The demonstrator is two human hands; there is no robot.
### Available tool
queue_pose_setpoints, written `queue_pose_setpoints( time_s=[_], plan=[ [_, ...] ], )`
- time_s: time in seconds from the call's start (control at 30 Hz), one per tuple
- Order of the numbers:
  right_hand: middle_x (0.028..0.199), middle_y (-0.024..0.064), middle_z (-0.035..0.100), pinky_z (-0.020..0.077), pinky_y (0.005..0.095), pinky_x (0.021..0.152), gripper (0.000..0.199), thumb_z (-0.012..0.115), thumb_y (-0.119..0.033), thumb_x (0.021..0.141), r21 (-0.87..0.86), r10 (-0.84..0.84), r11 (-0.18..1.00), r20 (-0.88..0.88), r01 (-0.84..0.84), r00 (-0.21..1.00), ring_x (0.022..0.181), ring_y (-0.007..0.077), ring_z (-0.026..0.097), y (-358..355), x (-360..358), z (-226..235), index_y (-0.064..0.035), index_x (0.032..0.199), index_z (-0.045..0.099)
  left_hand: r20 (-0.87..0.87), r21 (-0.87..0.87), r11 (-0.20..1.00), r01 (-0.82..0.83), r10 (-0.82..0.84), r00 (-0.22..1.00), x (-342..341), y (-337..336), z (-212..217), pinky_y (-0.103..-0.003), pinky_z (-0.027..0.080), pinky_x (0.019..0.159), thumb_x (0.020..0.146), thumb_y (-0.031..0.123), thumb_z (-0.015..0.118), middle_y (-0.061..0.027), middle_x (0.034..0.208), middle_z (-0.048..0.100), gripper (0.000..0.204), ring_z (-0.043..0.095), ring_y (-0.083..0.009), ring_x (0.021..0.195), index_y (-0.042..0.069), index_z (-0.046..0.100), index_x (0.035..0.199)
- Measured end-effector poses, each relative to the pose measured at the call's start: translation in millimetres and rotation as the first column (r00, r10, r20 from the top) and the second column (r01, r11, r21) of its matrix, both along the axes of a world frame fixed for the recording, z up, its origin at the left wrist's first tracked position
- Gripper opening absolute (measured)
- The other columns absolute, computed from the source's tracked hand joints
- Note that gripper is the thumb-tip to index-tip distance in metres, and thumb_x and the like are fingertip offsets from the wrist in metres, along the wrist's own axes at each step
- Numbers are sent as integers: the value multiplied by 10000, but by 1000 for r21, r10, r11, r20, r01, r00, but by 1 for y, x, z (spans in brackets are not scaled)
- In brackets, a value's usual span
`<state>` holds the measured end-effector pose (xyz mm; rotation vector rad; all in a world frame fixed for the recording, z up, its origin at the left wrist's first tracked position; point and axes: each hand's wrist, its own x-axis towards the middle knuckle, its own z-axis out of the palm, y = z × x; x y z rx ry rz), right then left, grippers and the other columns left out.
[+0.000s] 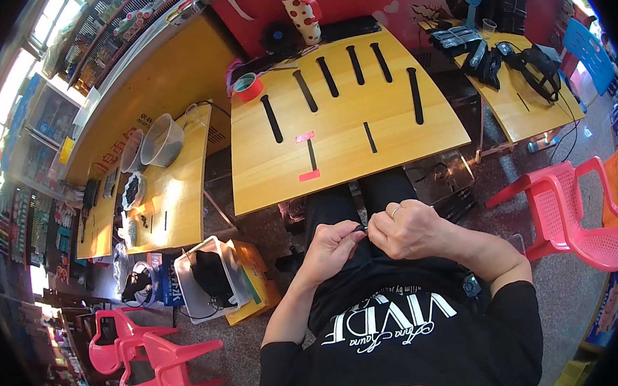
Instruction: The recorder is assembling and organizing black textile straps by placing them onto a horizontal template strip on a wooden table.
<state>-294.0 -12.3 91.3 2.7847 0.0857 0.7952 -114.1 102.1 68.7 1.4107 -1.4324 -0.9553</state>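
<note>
Over my lap, just off the near edge of the yellow table (273, 188), my two hands meet. Thumb and fingers of my left hand (332, 249) are pinched around a small dark piece (360, 228), mostly hidden by the fingertips. My right hand (409, 231), with a ring on one finger, is closed against the other side of it; its grip hides what it holds. On the tabletop lie several flat black strips with a wider end, among them a left one (271, 119) and a right one (416, 96). Nearer me, pink tape pieces (309, 175) mark the ends of a thin dark line.
A red tape roll (248, 88) sits at the table's far left corner, a dotted tumbler (302, 16) behind. Side tables carry plastic tubs (162, 141) on the left and a black strapped item (534, 73) on the right. Pink chairs (565, 213) and a white bin (208, 280) flank me.
</note>
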Motion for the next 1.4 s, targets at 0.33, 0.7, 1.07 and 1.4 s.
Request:
queue_pose_setpoints(
  time_s=[0.33, 0.7, 1.07, 1.4],
  plan=[
    [597, 13, 440, 333, 248, 425, 165, 606, -199, 684, -210, -51, 977, -59, 38, 997, 525, 133, 491, 8, 8, -17, -36, 708, 598, 212, -58, 997, -42, 53, 976, 1, -2, -23, -279, 395, 465, 903, 18, 584, -58, 530, 521, 119, 490, -106, 480, -24, 606, 794],
    [654, 43, 473, 404, 302, 460, 215, 692, -233, 765, 363, -303, 903, 153, 232, 941, 551, 193, 529, 27, 14, -26, -86, 702, 548, 94, -223, 961, -164, 188, 978, -14, 8, -22, -270, 452, 590, 876, -39, 565, -113, 767, 544, 321, 560, -183, 673, -28, 592, 1196],
    [592, 32, 513, 443, 348, 454, 244, 716, -246, 761, 426, -20, 904, 117, -32, 993, 530, 222, 584, 4, 4, -20, -125, 637, 544, -729, 266, 946, 186, 71, 681, 3, 13, -14, -268, 490, 736, 989, 144, 522, -86, 980, 675, 247, 613, -154, 809, -20, 663, 1108],
    [614, 62, 552, 449, 371, 468, 186, 672, -156, 761, 595, -104, 803, 70, 42, 992, 563, 262, 606, 23, 4, -39, -105, 644, 535, -887, 82, 996, 46, 52, 458, -17, 17, -52, -245, 494, 792, 917, 79, 630, -68, 953, 675, 142, 643, -130, 876, -9, 643, 1027]
  ],
)
